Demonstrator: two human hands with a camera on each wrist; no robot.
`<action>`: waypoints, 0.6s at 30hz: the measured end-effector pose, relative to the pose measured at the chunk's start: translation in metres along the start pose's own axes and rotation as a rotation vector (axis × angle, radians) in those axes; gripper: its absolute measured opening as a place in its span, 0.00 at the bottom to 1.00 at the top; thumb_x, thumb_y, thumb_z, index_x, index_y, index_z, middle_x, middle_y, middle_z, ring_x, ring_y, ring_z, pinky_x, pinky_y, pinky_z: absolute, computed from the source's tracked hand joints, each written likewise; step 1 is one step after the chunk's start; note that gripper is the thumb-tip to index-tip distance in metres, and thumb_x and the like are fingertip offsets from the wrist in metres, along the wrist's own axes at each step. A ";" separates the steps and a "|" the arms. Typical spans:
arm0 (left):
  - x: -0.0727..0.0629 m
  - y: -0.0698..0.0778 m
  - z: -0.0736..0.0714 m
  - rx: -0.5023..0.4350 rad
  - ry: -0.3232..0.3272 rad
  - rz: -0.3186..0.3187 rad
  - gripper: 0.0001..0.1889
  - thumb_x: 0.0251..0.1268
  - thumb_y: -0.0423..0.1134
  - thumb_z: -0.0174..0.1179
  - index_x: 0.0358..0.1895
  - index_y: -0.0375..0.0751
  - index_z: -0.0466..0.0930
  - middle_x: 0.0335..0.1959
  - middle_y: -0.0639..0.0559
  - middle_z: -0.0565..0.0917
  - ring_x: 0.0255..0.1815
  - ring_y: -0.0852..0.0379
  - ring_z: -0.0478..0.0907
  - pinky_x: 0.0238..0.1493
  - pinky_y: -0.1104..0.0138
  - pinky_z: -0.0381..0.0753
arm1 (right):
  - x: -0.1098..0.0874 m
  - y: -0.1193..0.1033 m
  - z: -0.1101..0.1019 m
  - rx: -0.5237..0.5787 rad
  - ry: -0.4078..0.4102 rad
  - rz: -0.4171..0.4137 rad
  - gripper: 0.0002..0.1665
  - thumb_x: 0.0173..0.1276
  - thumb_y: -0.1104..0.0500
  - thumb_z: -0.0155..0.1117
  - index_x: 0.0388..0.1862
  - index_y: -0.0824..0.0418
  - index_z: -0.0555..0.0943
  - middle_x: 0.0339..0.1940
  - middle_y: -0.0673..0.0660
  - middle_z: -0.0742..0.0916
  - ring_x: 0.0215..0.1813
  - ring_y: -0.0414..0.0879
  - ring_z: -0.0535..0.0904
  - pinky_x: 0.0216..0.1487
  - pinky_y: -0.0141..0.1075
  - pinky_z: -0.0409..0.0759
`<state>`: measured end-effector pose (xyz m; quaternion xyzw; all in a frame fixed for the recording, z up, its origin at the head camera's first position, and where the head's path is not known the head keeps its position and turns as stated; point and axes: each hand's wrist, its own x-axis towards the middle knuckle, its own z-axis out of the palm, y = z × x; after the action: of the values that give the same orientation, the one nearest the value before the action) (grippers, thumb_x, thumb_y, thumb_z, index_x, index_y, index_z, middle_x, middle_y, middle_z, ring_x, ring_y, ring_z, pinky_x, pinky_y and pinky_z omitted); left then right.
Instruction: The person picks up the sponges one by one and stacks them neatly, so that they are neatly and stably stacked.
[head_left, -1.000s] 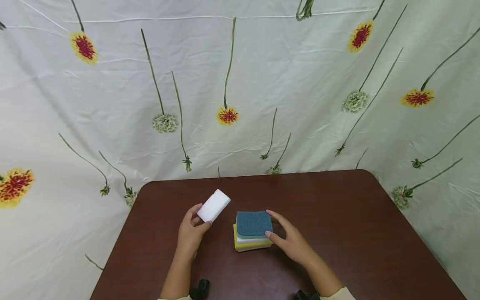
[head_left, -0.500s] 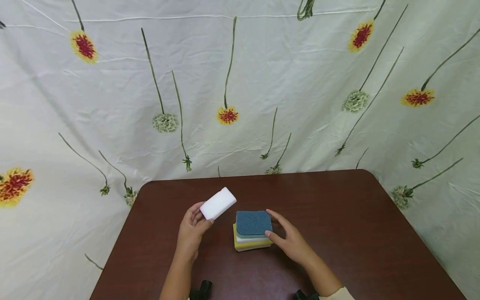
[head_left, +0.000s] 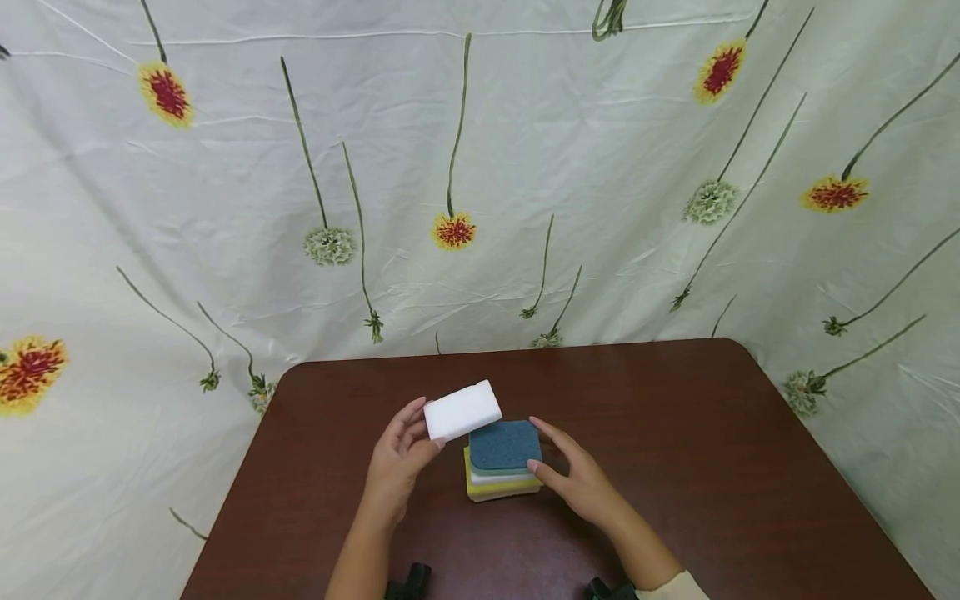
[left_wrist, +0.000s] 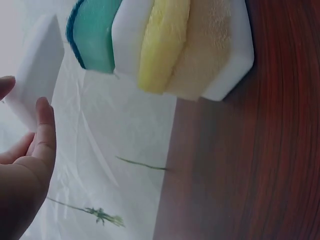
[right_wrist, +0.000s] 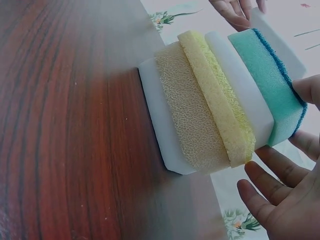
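My left hand (head_left: 399, 467) holds a white sponge block (head_left: 463, 411) at its left end, between thumb and fingers. The block is tilted above the back left corner of a sponge stack. On top of that stack lies a green scouring sponge (right_wrist: 265, 82) with a blue scrub side (head_left: 504, 446). Below it come a white sponge (right_wrist: 241, 90), a yellow sponge (right_wrist: 212, 95), a beige open-pored sponge (right_wrist: 187, 105) and another white sponge (right_wrist: 160, 117). My right hand (head_left: 581, 483) holds the scouring sponge at its right corners with thumb and index finger; the other fingers spread beside the stack.
The stack stands on a dark brown wooden table (head_left: 690, 467) with rounded far corners. A white cloth (head_left: 600, 167) printed with flowers hangs behind it and along both sides. Dark wrist mounts (head_left: 408, 581) show at the bottom edge.
My left hand has carried the white sponge block rightward to the stack and turned it closer to level. My right hand and the stack have stayed nearly in place.
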<state>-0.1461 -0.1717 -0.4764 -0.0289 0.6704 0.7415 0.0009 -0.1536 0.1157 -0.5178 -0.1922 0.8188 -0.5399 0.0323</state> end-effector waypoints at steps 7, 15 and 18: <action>-0.003 -0.002 0.008 0.025 -0.062 0.022 0.33 0.65 0.26 0.64 0.73 0.43 0.68 0.71 0.43 0.72 0.62 0.48 0.80 0.54 0.73 0.82 | 0.000 0.000 0.001 0.001 0.005 0.022 0.39 0.72 0.46 0.67 0.77 0.32 0.63 0.75 0.51 0.74 0.73 0.56 0.73 0.71 0.63 0.67; -0.007 -0.006 0.019 0.134 -0.093 0.068 0.34 0.61 0.27 0.68 0.71 0.47 0.72 0.70 0.46 0.71 0.57 0.46 0.81 0.51 0.73 0.82 | 0.000 -0.003 0.004 -0.007 0.018 0.017 0.39 0.72 0.46 0.66 0.78 0.33 0.63 0.74 0.51 0.75 0.73 0.56 0.73 0.71 0.62 0.68; -0.009 -0.009 0.022 0.195 -0.095 0.080 0.34 0.60 0.28 0.69 0.71 0.49 0.73 0.68 0.46 0.74 0.55 0.46 0.83 0.49 0.72 0.83 | 0.001 -0.003 0.005 -0.019 0.024 0.013 0.39 0.72 0.46 0.66 0.79 0.36 0.63 0.72 0.51 0.77 0.72 0.54 0.74 0.70 0.60 0.70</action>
<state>-0.1379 -0.1483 -0.4822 0.0333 0.7392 0.6726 0.0061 -0.1521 0.1099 -0.5176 -0.1808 0.8253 -0.5344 0.0241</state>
